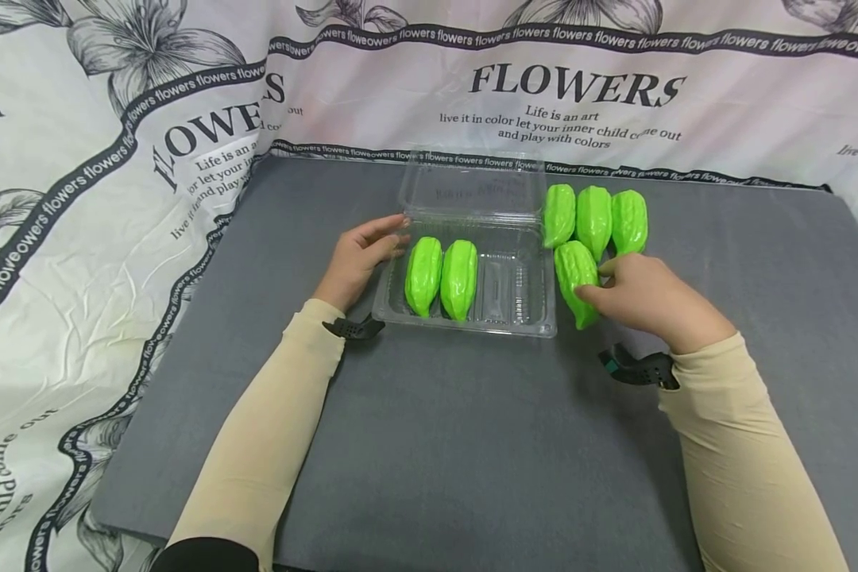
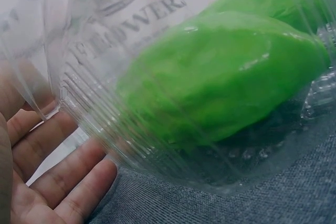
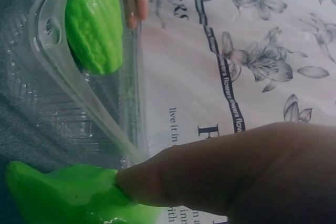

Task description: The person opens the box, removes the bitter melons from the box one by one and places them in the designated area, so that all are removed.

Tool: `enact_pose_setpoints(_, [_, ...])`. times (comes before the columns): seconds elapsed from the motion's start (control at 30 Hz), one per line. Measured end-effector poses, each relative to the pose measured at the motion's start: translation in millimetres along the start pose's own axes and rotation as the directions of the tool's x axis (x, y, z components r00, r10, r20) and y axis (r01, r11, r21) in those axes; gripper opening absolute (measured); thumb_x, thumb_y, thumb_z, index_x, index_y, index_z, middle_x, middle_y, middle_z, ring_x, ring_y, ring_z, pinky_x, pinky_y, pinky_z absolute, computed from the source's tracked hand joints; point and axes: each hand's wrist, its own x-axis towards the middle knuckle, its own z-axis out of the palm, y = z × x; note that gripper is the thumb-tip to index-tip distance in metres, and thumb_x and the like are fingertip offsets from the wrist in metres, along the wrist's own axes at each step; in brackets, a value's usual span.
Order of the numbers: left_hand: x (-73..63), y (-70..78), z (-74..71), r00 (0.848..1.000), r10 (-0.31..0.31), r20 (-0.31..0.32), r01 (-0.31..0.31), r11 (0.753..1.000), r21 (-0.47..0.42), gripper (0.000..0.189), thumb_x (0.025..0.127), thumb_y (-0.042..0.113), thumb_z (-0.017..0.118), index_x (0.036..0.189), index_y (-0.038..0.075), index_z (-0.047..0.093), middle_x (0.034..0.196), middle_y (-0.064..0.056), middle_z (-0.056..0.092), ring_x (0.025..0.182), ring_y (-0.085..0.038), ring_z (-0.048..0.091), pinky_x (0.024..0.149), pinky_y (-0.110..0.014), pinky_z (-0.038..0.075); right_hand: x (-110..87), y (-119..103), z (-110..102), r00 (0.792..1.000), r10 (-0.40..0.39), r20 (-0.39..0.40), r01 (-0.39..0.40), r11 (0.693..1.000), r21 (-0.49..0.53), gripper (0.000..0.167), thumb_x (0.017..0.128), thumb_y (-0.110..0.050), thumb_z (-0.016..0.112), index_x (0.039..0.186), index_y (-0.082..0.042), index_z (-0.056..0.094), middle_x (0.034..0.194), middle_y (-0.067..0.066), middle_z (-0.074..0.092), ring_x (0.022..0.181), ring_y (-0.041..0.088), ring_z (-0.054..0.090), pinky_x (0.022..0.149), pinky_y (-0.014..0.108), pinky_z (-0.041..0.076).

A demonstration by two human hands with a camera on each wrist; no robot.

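Green ridged fruit (image 1: 570, 264): right hand (image 1: 654, 300) pinching it just beside clear box (image 1: 498, 290); seemingly light, firm, slick, favouring mid-body grip. Left hand (image 1: 355, 260): fingers extending loosely at box's left side.

Beige sleeves (image 1: 272, 429) are ending just behind the bare hands (image 1: 647, 300), black straps (image 1: 357, 327) are jutting there, the right one showing a green patch (image 1: 610, 363); a black band (image 1: 203, 554) is edging the left sleeve.

Before me a grey table (image 1: 472, 445) spans the frame's middle and bottom, bearing an open clear plastic box (image 1: 500, 290) at centre and three ridged green fruits (image 1: 594, 218) right of centre.
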Motion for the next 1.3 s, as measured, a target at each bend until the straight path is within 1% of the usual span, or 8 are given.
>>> enact_pose_setpoints(0.17, [0.5,-3.1,-0.6,1.000,0.000,-0.001,0.000,1.000,0.000,0.044,0.107,0.011,0.061,0.150,0.004,0.058,0.149,-0.013,0.061,0.133,-0.028,0.063,0.107,-0.043,0.055,4.0,2,4,1.000,0.001,0.012,-0.001,1.000,0.001,0.041,0.102,-0.037,0.061,0.070,-0.014,0.051,0.066,0.001,0.046,0.063,0.020,0.047,0.056,0.034,0.038])
enact_pose_setpoints(0.4, [1.2,-3.5,-1.3,1.000,0.012,0.002,-0.012,1.000,-0.001,0.043,0.107,0.010,0.060,0.149,0.004,0.058,0.148,-0.014,0.061,0.132,-0.029,0.064,0.107,-0.043,0.056,8.1,2,10,0.998,0.014,0.064,-0.015,1.000,0.018,0.040,0.103,-0.037,0.060,0.072,-0.013,0.053,0.067,0.001,0.048,0.061,0.019,0.046,0.055,0.034,0.037])
enact_pose_setpoints(0.53, [2.2,-3.4,-1.2,1.000,0.018,0.006,-0.018,1.000,-0.003,0.043,0.107,0.011,0.061,0.149,0.003,0.058,0.148,-0.015,0.062,0.132,-0.030,0.064,0.107,-0.043,0.055,10.1,2,12,0.998,0.017,0.060,-0.017,1.000,0.006,0.038,0.102,-0.035,0.061,0.073,-0.012,0.055,0.069,0.003,0.054,0.064,0.021,0.050,0.057,0.034,0.039])
enact_pose_setpoints(0.67, [2.6,-3.5,-1.1,1.000,0.021,0.007,-0.021,1.000,-0.005,0.043,0.107,0.011,0.061,0.150,0.003,0.058,0.148,-0.015,0.062,0.132,-0.030,0.064,0.107,-0.043,0.055,12.8,3,15,0.999,0.008,0.032,-0.008,1.000,0.000,0.035,0.101,-0.033,0.062,0.076,-0.010,0.058,0.073,0.006,0.061,0.068,0.024,0.055,0.059,0.035,0.042])
enact_pose_setpoints(0.8, [2.7,-3.7,-0.9,1.000,0.024,0.004,-0.024,1.000,-0.004,0.043,0.107,0.010,0.061,0.149,0.003,0.058,0.148,-0.015,0.062,0.132,-0.030,0.064,0.107,-0.043,0.056,15.3,4,18,1.000,0.004,0.013,-0.004,1.000,-0.008,0.036,0.102,-0.034,0.062,0.075,-0.010,0.056,0.073,0.007,0.058,0.069,0.025,0.055,0.060,0.036,0.042])
enact_pose_setpoints(0.97, [2.7,-5.0,-1.3,1.000,0.026,0.005,-0.026,1.000,-0.001,0.042,0.107,0.011,0.061,0.149,0.003,0.059,0.148,-0.014,0.062,0.132,-0.030,0.064,0.106,-0.043,0.056,17.1,3,20,1.000,0.003,0.011,-0.003,1.000,-0.019,0.040,0.103,-0.036,0.062,0.074,-0.010,0.052,0.071,0.005,0.051,0.069,0.025,0.052,0.060,0.037,0.041])
enact_pose_setpoints(1.2, [3.4,-5.5,-1.9,1.000,0.027,0.001,-0.027,1.000,0.000,0.043,0.107,0.010,0.061,0.149,0.002,0.059,0.148,-0.014,0.062,0.132,-0.030,0.063,0.106,-0.042,0.056,19.2,3,21,1.000,-0.010,0.003,0.010,1.000,-0.024,0.039,0.103,-0.036,0.063,0.076,-0.010,0.053,0.072,0.005,0.052,0.070,0.026,0.052,0.061,0.039,0.042])
enact_pose_setpoints(1.3, [3.2,-6.0,-2.4,1.000,0.027,0.000,-0.027,1.000,-0.001,0.042,0.107,0.009,0.061,0.149,0.002,0.059,0.147,-0.014,0.062,0.132,-0.031,0.063,0.106,-0.042,0.056,19.8,3,21,1.000,-0.005,0.005,0.005,0.999,-0.032,0.041,0.103,-0.038,0.062,0.075,-0.011,0.050,0.071,0.004,0.049,0.069,0.025,0.052,0.062,0.038,0.042])
